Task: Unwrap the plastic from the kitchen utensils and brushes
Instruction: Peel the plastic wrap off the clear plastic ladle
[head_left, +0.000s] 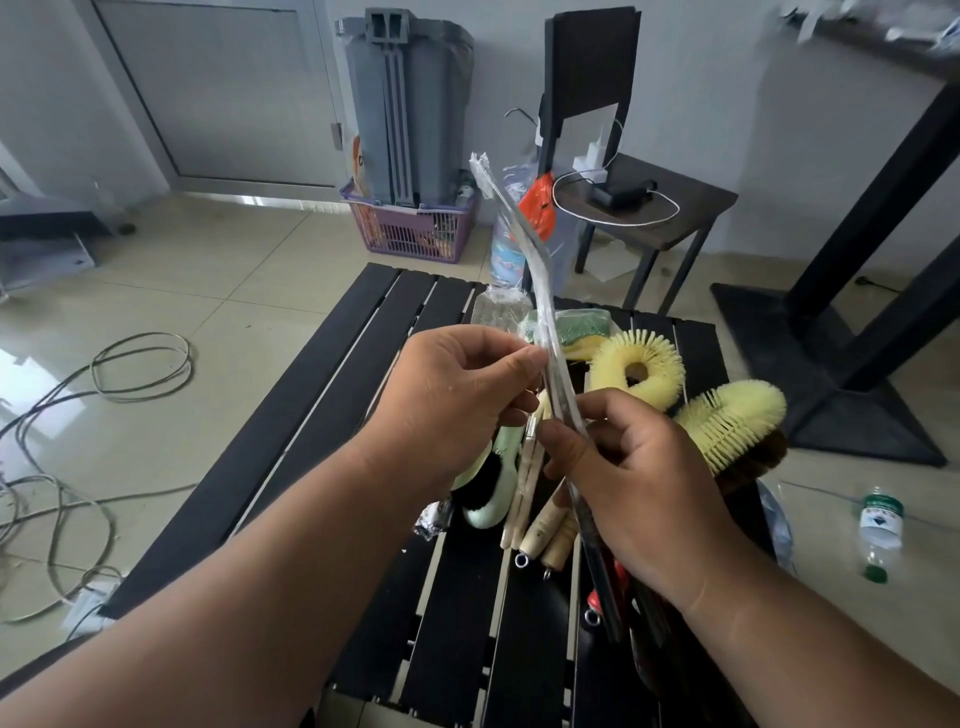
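A long plastic-wrapped utensil (524, 260) is held upright above the black slatted table (332, 364), pinched by the left hand (457, 395) and gripped lower by the right hand (634, 478); yellow brushes (639, 364) lie just right.

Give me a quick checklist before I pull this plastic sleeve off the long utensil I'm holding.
1. Left hand pinches the plastic sleeve: ok.
2. Right hand grips the utensil lower down: ok.
3. Sleeve's far end opened: cannot tell; it looks crimped.
4. Room to pull the sleeve up and away: ok, nothing above it.
5. Bare spot on the black slatted table for the freed utensil: ok, left side.
6. Yellow brushes clear of both hands: ok.
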